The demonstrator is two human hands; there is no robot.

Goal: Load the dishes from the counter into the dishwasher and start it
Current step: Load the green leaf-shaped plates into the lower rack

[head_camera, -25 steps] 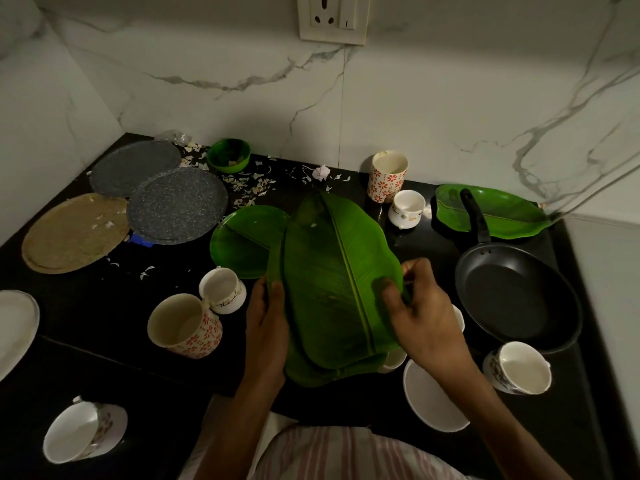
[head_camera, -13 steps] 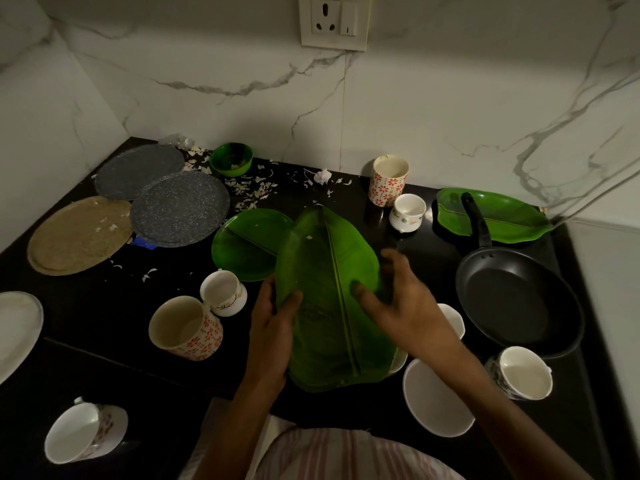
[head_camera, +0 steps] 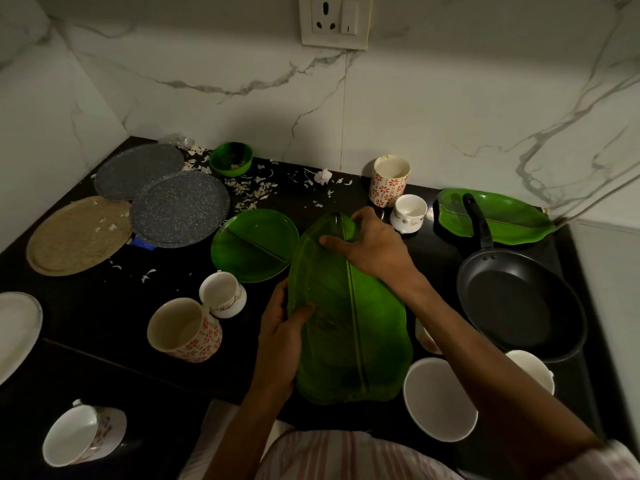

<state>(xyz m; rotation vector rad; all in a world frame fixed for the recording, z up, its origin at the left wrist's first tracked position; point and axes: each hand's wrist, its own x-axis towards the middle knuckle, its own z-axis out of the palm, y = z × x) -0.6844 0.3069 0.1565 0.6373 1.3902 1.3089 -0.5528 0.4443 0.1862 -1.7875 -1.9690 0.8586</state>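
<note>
A long green leaf-shaped plate (head_camera: 346, 323) lies in front of me over the black counter (head_camera: 104, 306). My left hand (head_camera: 282, 327) grips its left edge, thumb on top. Reaching to the far end, my right hand (head_camera: 370, 245) lies on the plate with fingers curled over its tip. Around it stand a round green plate (head_camera: 254, 244), a second leaf plate (head_camera: 512, 216), a black frying pan (head_camera: 519, 299), red-flowered mugs (head_camera: 183, 329) (head_camera: 389, 180) and small white cups (head_camera: 223, 294) (head_camera: 408, 213).
Two grey speckled plates (head_camera: 178, 207) (head_camera: 138, 169) and a brown round plate (head_camera: 78, 235) sit at the left, a small green bowl (head_camera: 230, 159) at the back. White dishes (head_camera: 438, 398) (head_camera: 15, 327) (head_camera: 74, 434) lie near the front edge. Food scraps litter the counter. Marble walls close the corner.
The leaf plate has come down from tilted upright to nearly flat. My right hand slid from its right edge up to its far tip. My left hand kept its grip on the left edge.
</note>
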